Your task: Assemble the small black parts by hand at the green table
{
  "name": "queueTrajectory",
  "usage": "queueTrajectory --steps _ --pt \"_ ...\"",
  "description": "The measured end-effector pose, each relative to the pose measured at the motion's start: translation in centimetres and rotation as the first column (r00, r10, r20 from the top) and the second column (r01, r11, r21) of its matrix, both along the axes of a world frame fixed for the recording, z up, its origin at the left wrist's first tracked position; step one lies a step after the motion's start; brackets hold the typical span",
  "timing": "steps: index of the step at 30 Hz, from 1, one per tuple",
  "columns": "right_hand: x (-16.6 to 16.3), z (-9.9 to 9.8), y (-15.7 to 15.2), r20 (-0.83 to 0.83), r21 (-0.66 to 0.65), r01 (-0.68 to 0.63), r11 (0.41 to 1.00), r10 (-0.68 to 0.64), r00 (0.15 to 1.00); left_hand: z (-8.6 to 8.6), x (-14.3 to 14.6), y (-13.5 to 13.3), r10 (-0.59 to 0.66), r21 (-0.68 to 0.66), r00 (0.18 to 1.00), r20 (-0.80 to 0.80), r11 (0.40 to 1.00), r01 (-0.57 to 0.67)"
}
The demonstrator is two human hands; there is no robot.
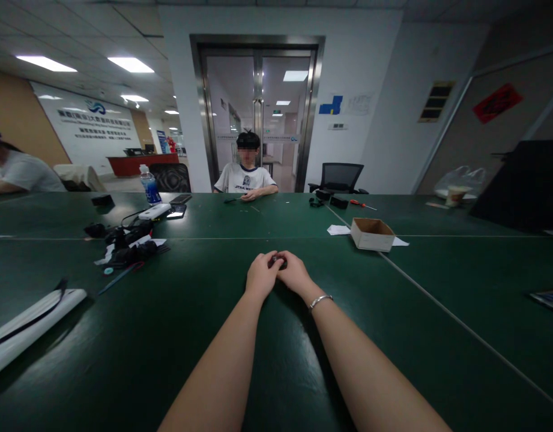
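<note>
Both arms reach forward over the green table, and the hands meet near its middle. My left hand is closed around a small dark object from the left. On the right side of the same object, my right hand is closed too, with a silver bracelet at its wrist. The fingers cover most of the dark object, so its kind does not show. The two thumbs come close together on its near side.
An open cardboard box stands to the right on white paper. Dark gear and cables lie at left, near a bottle. A white umbrella-like item lies at near left. Across the table sits a person; a screwdriver lies at far right.
</note>
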State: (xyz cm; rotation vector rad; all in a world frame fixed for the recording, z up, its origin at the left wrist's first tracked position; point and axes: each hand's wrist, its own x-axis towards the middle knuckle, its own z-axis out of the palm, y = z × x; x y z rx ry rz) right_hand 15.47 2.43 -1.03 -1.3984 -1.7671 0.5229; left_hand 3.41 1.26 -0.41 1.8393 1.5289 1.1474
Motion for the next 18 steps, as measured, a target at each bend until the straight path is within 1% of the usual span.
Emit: queueTrajectory --steps 2,4,6,9,14,16,18 --pt "0.0 0.1 0.0 0.085 -0.007 0.011 1.0 -0.011 0.996 0.0 -0.2 0.0 0.01 0.012 1.0 0.001 1.0 -0.01" --pt "0.0 0.3 0.0 0.162 0.019 0.013 1.0 -0.016 0.987 0.1 -0.3 0.0 0.03 0.026 0.999 0.016 0.999 -0.03" --pt "-0.1 0.3 -0.1 0.162 0.058 0.024 0.998 -0.033 0.986 0.1 -0.4 0.1 0.038 0.027 0.998 0.056 0.999 -0.04" --pt "-0.1 0.3 -0.2 0.045 0.041 0.027 0.999 -0.029 0.999 0.1 -0.5 0.3 0.044 0.011 0.994 0.097 0.999 -0.045" --pt "-0.1 0.3 -0.7 -0.167 -0.09 -0.038 0.995 0.023 0.986 0.1 -0.8 0.6 0.075 0.037 0.991 0.115 0.996 -0.079" --pt "-0.1 0.4 -0.9 -0.247 -0.118 -0.073 0.99 0.041 0.968 -0.1 -0.9 0.9 0.053 0.058 0.987 0.151 0.996 -0.062" --pt "-0.1 0.4 -0.7 -0.326 -0.123 -0.109 0.986 0.064 0.943 -0.3 -1.0 1.2 0.005 0.078 0.975 0.222 0.997 -0.023"
